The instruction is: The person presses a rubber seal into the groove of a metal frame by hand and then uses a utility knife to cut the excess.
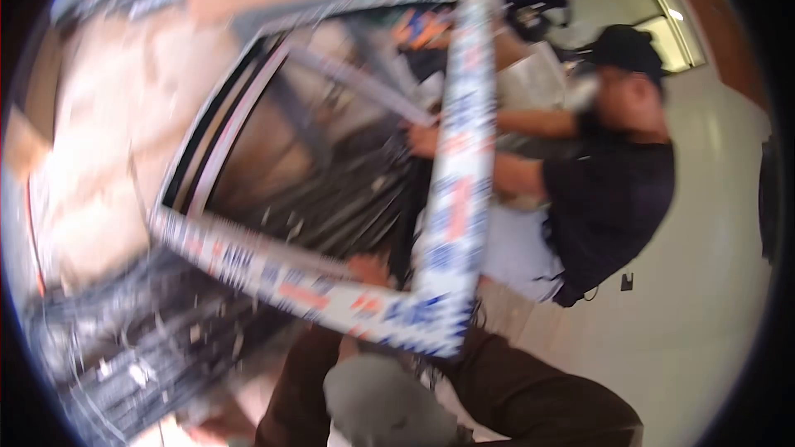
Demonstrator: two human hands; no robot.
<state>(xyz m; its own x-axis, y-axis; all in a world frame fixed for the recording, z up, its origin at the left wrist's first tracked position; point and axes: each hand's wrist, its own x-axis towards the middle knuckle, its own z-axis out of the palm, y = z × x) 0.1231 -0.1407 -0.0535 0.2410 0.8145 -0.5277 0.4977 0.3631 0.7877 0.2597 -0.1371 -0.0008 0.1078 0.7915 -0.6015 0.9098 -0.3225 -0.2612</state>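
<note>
A large window-like frame [460, 199], its white film printed with blue and orange, stands tilted across the middle of the view. My left hand [370, 269] has its fingers curled over the frame's lower bar, near the bottom corner. No right hand of mine shows. Through the opening, a co-worker's hand [422, 139] is at the end of a pale strip [356, 83], beside the right upright. Motion smears much of the picture.
A co-worker in a black cap and black shirt [613, 190] bends in at the right. Dark plastic-wrapped bundles [166, 339] lie at lower left, below brown cardboard [108, 141]. A grey rounded shape [381, 401] and dark trousers [538, 389] fill the bottom. Behind is a pale wall [704, 281].
</note>
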